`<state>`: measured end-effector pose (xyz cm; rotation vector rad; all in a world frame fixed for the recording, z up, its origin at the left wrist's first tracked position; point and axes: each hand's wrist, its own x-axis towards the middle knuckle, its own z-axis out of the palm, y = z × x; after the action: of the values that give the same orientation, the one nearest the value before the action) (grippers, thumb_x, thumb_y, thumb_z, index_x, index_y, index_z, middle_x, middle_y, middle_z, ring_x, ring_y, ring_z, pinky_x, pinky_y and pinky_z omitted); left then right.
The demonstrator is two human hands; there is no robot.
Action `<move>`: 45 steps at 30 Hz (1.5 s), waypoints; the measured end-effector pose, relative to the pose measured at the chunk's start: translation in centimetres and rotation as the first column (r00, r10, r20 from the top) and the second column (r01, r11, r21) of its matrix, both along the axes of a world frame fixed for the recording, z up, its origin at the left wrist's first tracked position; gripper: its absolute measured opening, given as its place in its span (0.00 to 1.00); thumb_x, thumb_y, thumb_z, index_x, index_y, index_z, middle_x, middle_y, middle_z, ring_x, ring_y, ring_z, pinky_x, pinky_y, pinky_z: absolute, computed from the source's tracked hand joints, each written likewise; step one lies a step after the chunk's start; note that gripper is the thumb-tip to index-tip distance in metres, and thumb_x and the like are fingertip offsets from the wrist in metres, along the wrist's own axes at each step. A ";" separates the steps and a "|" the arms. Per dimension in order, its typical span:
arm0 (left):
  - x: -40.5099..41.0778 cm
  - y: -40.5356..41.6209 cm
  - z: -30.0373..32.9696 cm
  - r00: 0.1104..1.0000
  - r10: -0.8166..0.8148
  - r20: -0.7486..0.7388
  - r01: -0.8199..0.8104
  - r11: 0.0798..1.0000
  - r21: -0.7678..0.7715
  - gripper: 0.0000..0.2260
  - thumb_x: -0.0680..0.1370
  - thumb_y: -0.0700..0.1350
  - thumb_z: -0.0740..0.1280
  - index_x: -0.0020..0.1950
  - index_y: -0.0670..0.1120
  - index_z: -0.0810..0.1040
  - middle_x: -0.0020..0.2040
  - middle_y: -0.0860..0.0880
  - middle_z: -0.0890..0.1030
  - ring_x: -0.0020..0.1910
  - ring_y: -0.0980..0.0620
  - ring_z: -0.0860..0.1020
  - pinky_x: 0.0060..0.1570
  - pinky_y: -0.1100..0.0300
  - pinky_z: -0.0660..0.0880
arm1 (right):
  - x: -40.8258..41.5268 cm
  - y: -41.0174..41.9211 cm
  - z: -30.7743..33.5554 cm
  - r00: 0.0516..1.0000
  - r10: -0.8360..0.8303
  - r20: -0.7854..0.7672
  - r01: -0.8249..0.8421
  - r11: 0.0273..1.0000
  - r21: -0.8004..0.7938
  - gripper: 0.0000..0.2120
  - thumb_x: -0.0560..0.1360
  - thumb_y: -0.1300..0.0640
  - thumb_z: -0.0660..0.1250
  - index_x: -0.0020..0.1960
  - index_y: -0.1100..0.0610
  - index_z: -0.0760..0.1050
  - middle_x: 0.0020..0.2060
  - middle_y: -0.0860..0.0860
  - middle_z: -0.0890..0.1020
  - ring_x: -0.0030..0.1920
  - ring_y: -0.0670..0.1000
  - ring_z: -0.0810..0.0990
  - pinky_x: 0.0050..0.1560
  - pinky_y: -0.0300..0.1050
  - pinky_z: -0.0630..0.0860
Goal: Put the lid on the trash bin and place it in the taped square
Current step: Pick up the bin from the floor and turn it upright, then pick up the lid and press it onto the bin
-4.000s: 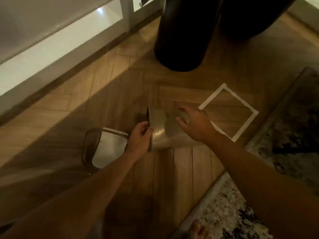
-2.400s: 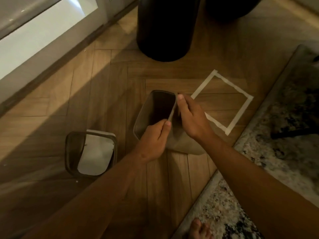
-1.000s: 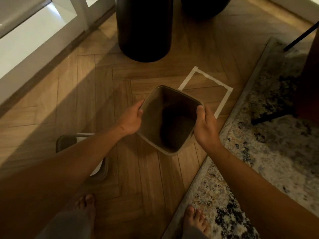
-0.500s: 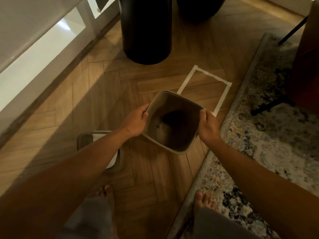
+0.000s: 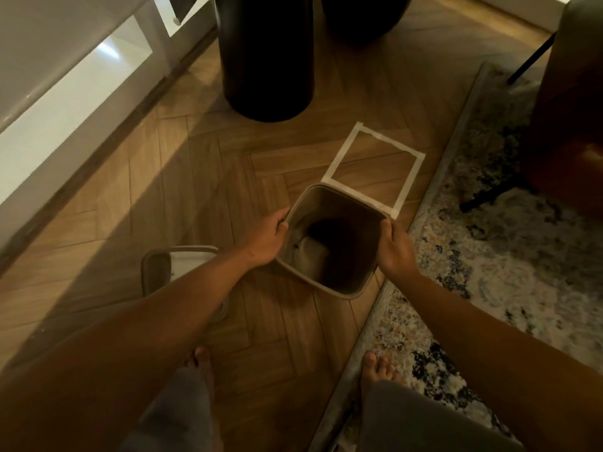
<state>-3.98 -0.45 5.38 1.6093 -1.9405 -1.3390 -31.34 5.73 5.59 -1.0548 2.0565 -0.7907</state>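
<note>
A beige square trash bin (image 5: 336,278) stands upright with its mouth open toward me, nothing visible inside. My left hand (image 5: 266,238) grips its left rim and my right hand (image 5: 396,247) grips its right rim. The bin's far corner overlaps the near edge of the white taped square (image 5: 409,177) on the wooden floor. The lid (image 5: 160,272), a beige frame with a white flap, lies flat on the floor to the left, partly hidden under my left forearm.
A tall black cylinder (image 5: 266,57) stands beyond the square, a second dark one (image 5: 362,17) beside it. A patterned rug (image 5: 489,265) runs along the right with a brown chair (image 5: 567,102) and its black legs. White cabinet base (image 5: 65,93) at left. My bare feet below.
The bin went from lying on its side to upright in both hands. Over the last second it has stayed just short of the square while my view rose slightly.
</note>
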 end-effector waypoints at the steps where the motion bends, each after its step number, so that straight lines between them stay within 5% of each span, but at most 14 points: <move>1: -0.2 0.1 0.0 1.000 -0.004 0.001 0.004 1.000 -0.004 0.20 0.86 0.44 0.57 0.79 0.47 0.65 0.71 0.45 0.76 0.69 0.47 0.74 0.58 0.62 0.66 | -0.1 0.3 -0.2 1.000 -0.007 -0.009 0.007 1.000 0.007 0.15 0.90 0.47 0.51 0.50 0.46 0.73 0.42 0.45 0.78 0.42 0.39 0.77 0.41 0.37 0.70; 8: -1.2 0.3 0.2 1.000 -0.027 0.009 0.027 0.999 -0.035 0.21 0.87 0.43 0.57 0.80 0.45 0.64 0.73 0.43 0.74 0.70 0.45 0.73 0.60 0.65 0.65 | -0.6 0.9 -0.8 0.999 -0.053 -0.008 0.053 0.997 0.064 0.14 0.90 0.46 0.51 0.56 0.48 0.73 0.42 0.40 0.76 0.42 0.37 0.75 0.40 0.34 0.67; 11: -1.4 0.6 0.4 0.999 -0.039 0.005 0.039 0.998 -0.055 0.20 0.87 0.42 0.57 0.80 0.45 0.65 0.72 0.43 0.75 0.70 0.46 0.73 0.55 0.74 0.65 | -0.8 0.9 -0.9 0.999 -0.045 0.002 0.044 0.997 0.067 0.15 0.90 0.47 0.51 0.57 0.50 0.74 0.43 0.42 0.77 0.44 0.38 0.75 0.41 0.36 0.70; 16: -1.1 1.2 0.9 0.999 -0.037 -0.013 0.036 0.999 -0.031 0.20 0.87 0.42 0.56 0.79 0.45 0.64 0.72 0.43 0.75 0.67 0.51 0.73 0.60 0.63 0.66 | -1.0 1.1 -0.8 0.999 -0.002 0.044 -0.001 0.997 0.076 0.19 0.90 0.47 0.51 0.61 0.55 0.77 0.48 0.50 0.81 0.47 0.44 0.79 0.45 0.41 0.73; 21: -0.8 1.4 1.4 0.999 -0.043 -0.006 0.044 0.999 0.023 0.20 0.87 0.43 0.55 0.80 0.46 0.63 0.72 0.44 0.74 0.64 0.54 0.73 0.51 0.76 0.66 | -0.9 1.2 -0.2 0.999 -0.006 0.037 0.004 0.998 0.067 0.15 0.89 0.44 0.51 0.59 0.49 0.74 0.45 0.44 0.79 0.44 0.42 0.78 0.42 0.39 0.72; 24: 0.0 1.5 2.0 0.998 -0.064 0.016 0.063 0.995 0.083 0.23 0.87 0.49 0.57 0.82 0.48 0.59 0.73 0.45 0.73 0.69 0.47 0.74 0.60 0.60 0.70 | -0.9 1.1 1.0 0.999 0.030 0.024 -0.031 0.999 0.044 0.24 0.89 0.41 0.53 0.75 0.55 0.71 0.65 0.55 0.83 0.64 0.55 0.82 0.62 0.55 0.79; 26: 1.3 1.5 2.4 0.995 -0.086 0.050 0.080 0.992 0.102 0.25 0.86 0.53 0.58 0.82 0.49 0.58 0.74 0.45 0.73 0.70 0.47 0.73 0.65 0.54 0.71 | -0.7 0.8 2.6 0.996 0.073 -0.047 -0.071 0.996 0.045 0.30 0.88 0.40 0.54 0.84 0.57 0.63 0.78 0.58 0.74 0.77 0.58 0.73 0.76 0.58 0.71; 31: 5.6 1.3 3.8 0.987 -0.083 0.140 0.075 0.996 0.057 0.27 0.84 0.60 0.57 0.81 0.51 0.60 0.70 0.47 0.76 0.65 0.49 0.75 0.58 0.56 0.70 | 1.1 -0.2 6.3 0.944 0.243 -0.225 -0.250 0.968 -0.006 0.28 0.87 0.42 0.59 0.81 0.57 0.69 0.81 0.57 0.70 0.81 0.58 0.66 0.80 0.60 0.65; 34: 8.3 1.4 5.1 0.989 -0.020 0.145 0.017 1.000 0.018 0.26 0.84 0.57 0.59 0.80 0.48 0.63 0.67 0.45 0.78 0.64 0.46 0.77 0.63 0.48 0.74 | 3.5 -0.6 8.1 0.902 0.347 -0.258 -0.357 0.934 0.008 0.29 0.85 0.37 0.59 0.80 0.52 0.69 0.82 0.54 0.68 0.81 0.56 0.66 0.79 0.58 0.66; 40: 14.7 3.3 6.4 0.982 0.165 0.096 -0.165 0.986 -0.014 0.24 0.85 0.49 0.61 0.80 0.43 0.63 0.65 0.43 0.77 0.62 0.49 0.76 0.57 0.58 0.71 | 11.8 -2.1 10.1 0.817 0.540 -0.202 -0.554 0.833 -0.013 0.28 0.85 0.41 0.62 0.81 0.53 0.69 0.83 0.54 0.66 0.83 0.55 0.63 0.81 0.58 0.64; 45: 20.4 5.1 5.4 0.951 0.278 0.132 -0.280 0.960 -0.002 0.23 0.85 0.47 0.62 0.79 0.42 0.64 0.59 0.44 0.78 0.58 0.46 0.78 0.57 0.49 0.77 | 20.1 -3.4 9.3 0.740 0.652 -0.167 -0.662 0.750 -0.005 0.28 0.86 0.42 0.62 0.82 0.54 0.67 0.84 0.54 0.65 0.84 0.54 0.61 0.82 0.53 0.59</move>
<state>16.47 4.62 10.74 1.9391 -1.6910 -1.1650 -11.19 2.28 14.88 -1.7887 1.5816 -0.4053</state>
